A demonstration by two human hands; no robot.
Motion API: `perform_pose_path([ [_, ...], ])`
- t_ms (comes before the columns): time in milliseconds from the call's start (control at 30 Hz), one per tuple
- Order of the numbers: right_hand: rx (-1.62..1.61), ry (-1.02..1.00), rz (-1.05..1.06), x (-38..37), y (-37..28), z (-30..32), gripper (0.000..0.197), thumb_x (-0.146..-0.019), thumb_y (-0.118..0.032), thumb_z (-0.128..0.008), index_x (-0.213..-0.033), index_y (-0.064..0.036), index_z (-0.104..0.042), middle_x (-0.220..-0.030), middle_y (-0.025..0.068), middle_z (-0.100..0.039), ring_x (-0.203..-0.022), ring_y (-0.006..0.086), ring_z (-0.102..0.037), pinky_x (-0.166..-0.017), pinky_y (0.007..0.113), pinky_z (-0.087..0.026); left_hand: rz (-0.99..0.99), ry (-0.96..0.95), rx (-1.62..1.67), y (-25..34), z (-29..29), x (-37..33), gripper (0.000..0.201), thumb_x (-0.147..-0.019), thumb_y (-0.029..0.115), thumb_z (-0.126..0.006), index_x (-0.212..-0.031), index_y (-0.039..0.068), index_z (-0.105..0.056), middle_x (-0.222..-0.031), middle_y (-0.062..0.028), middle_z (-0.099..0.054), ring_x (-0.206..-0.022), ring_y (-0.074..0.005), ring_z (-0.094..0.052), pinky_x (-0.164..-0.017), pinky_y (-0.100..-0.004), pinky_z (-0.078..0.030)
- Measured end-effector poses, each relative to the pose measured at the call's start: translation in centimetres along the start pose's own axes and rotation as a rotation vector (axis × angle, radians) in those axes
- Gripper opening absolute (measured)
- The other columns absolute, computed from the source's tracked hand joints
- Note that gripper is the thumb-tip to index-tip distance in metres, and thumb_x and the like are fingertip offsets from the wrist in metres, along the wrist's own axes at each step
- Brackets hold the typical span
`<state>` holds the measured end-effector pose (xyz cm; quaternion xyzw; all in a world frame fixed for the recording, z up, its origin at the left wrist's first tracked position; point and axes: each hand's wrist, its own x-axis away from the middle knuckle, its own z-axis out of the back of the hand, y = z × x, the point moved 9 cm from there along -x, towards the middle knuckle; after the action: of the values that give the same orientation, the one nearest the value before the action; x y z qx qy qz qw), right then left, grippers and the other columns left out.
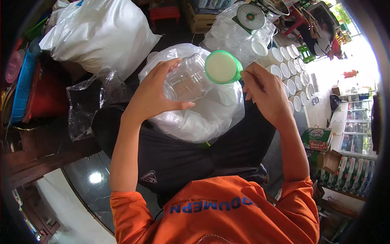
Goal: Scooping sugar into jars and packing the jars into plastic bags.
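A clear plastic jar (186,78) lies tilted in my left hand (151,92), its mouth turned to the right. My fingers and thumb wrap round its body. Close to that mouth is a green scoop (234,76) filled level with something white, fine-grained as far as I can tell. My right hand (266,90) pinches the scoop at its right side. Both are above a round container lined with a white plastic bag (211,132), which stands between my knees. White stuff shows inside the bag, partly hidden by the jar and scoop.
A big stuffed white sack (101,36) stands at the far left, beside a crumpled clear bag (83,103). Several white-topped jars (290,71) stand in rows on the right. Behind are a dial scale (250,17) and bagged empty jars (227,36). A person (323,40) sits far right.
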<state>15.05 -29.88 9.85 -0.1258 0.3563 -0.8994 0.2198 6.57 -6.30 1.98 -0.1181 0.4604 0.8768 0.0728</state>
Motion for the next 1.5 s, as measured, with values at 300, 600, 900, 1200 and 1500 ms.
perform_pose_path([
  [300, 0.395, 0.142, 0.442, -0.2, -6.1, -2.2, 0.014, -0.102, -0.014, -0.067, -0.102, -0.0013, -0.06, -0.081, 0.0158, -0.063, -0.063, 0.0321, -0.062, -0.063, 0.041, -0.049, 0.006, 0.088, -0.046, -0.3, -0.2, -0.2, 0.106, -0.063, 0.042, -0.1, -0.151, 0.007, -0.05, -0.141, -0.0181, -0.062, -0.13, -0.0337, -0.063, -0.114, -0.0454, -0.048],
  [600, 0.641, 0.286, 0.652, 1.4, -11.6, -2.7, 0.014, -0.098, -0.01, -0.073, -0.103, -0.0055, -0.061, -0.091, 0.0122, -0.063, -0.075, 0.0336, -0.068, -0.065, 0.043, -0.055, -0.15, 0.328, 0.03, 0.9, 1.8, -0.3, 0.109, -0.06, 0.04, -0.1, -0.15, 0.002, -0.051, -0.133, -0.0187, -0.063, -0.123, -0.0354, -0.063, -0.107, -0.0463, -0.051],
  [900, 0.667, 0.367, 0.794, 3.2, -14.9, -2.8, 0.021, -0.091, -0.008, -0.079, -0.106, -0.0087, -0.065, -0.092, 0.0063, -0.059, -0.073, 0.0259, -0.068, -0.064, 0.04, -0.055, -0.263, 0.532, -0.031, 1.6, 4.0, 0.3, 0.115, -0.059, 0.038, -0.1, -0.155, 0.003, -0.047, -0.139, -0.0191, -0.057, -0.126, -0.0359, -0.061, -0.106, -0.0479, -0.051],
  [1200, 0.646, 0.336, 0.775, 1.7, -13.0, -2.4, 0.014, -0.095, -0.01, -0.076, -0.105, -0.0072, -0.067, -0.089, 0.0068, -0.067, -0.071, 0.0241, -0.069, -0.064, 0.036, -0.054, -0.197, 0.55, -0.031, 0.4, 3.2, 0.2, 0.113, -0.06, 0.041, -0.099, -0.152, 0.001, -0.049, -0.139, -0.0215, -0.057, -0.125, -0.0366, -0.061, -0.106, -0.0476, -0.051],
  [1500, 0.156, 0.075, 0.07, -0.1, -4.0, -1.7, 0.017, -0.102, -0.021, -0.066, -0.099, -0.0038, -0.065, -0.074, 0.0161, -0.072, -0.068, 0.0312, -0.074, -0.064, 0.042, -0.055, -0.083, 0.637, 0.134, -2.1, 4.9, 0.7, 0.112, -0.063, 0.029, -0.103, -0.151, -0.005, -0.042, -0.137, -0.0215, -0.057, -0.13, -0.0322, -0.058, -0.112, -0.0453, -0.048],
])
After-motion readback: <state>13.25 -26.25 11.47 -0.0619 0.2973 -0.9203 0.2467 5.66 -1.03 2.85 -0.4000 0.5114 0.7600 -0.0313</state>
